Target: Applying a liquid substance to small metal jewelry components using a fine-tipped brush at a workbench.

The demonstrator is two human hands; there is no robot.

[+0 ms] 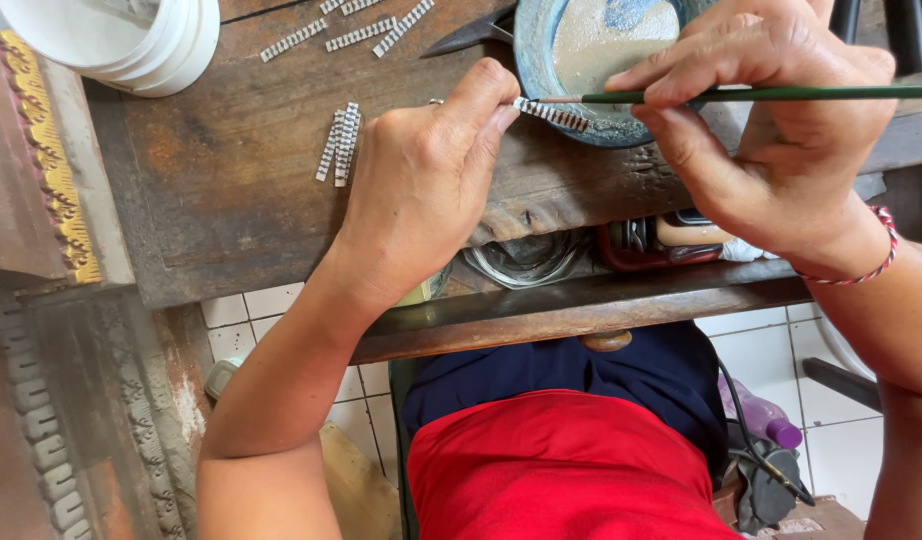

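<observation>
Head view: left hand (421,180) pinched a ridged strip (551,114); right hand (771,140), at 3 o'clock, gripped a green brush (781,95) touching it, bowl (541,60) at 12.

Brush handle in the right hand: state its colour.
Dark green, clearest in the head view: brush handle, right hand.

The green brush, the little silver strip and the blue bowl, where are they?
green brush (781,94): head view, middle of its handle.
silver strip (551,114): head view, its free end.
blue bowl (529,45): head view, left rim.
</observation>
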